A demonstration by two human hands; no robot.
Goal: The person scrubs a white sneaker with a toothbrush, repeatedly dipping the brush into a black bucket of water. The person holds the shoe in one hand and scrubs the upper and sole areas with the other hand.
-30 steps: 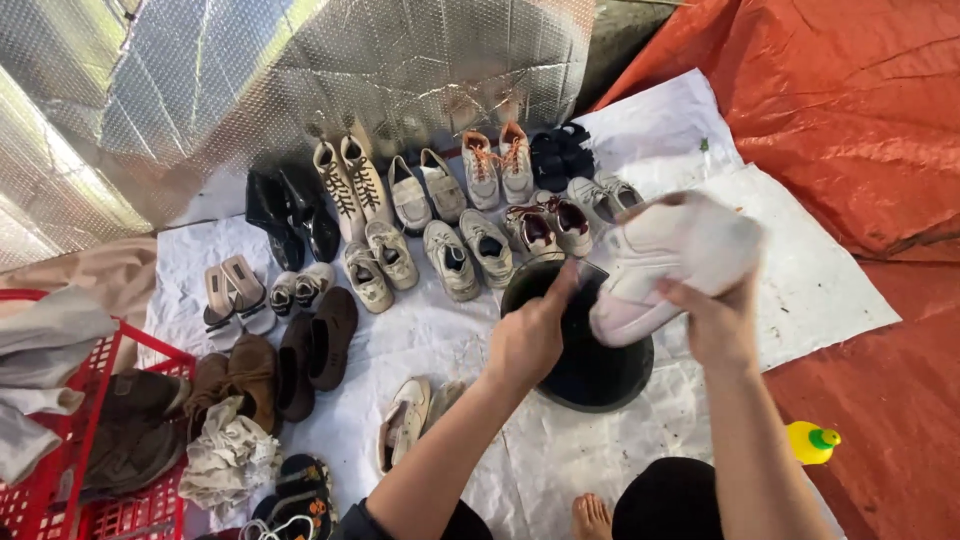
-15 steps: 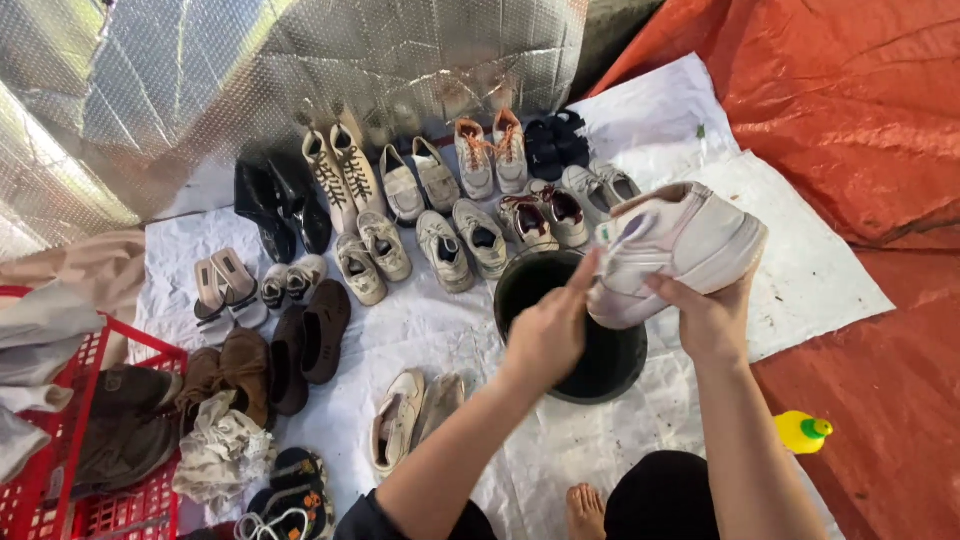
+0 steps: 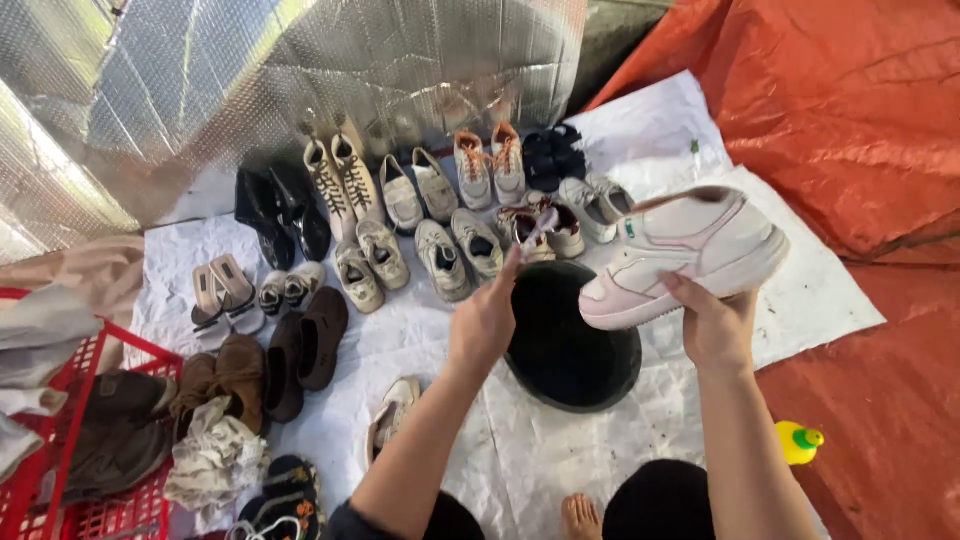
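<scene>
My right hand [image 3: 715, 325] grips a white sneaker [image 3: 690, 252] with pale pink trim by its sole, held on its side over a round black basin [image 3: 570, 345]. My left hand [image 3: 488, 318] hovers at the basin's left rim with its fingers together, pinching something small and pale at the fingertips; what it is I cannot make out. Beyond the basin, several pairs of shoes [image 3: 440, 215] stand in rows on a white sheet [image 3: 800, 290].
A red plastic crate [image 3: 90, 500] with shoes and cloth sits at the lower left. Brown shoes [image 3: 300, 350] and a crumpled rag [image 3: 210, 460] lie beside it. A yellow bottle with a green cap [image 3: 798, 441] rests on the orange tarp [image 3: 860, 130]. Silver foil sheeting [image 3: 300, 70] hangs behind.
The white sneaker has risen and turned onto its side over the basin. My left hand has drawn back from the sneaker toward the basin's left rim.
</scene>
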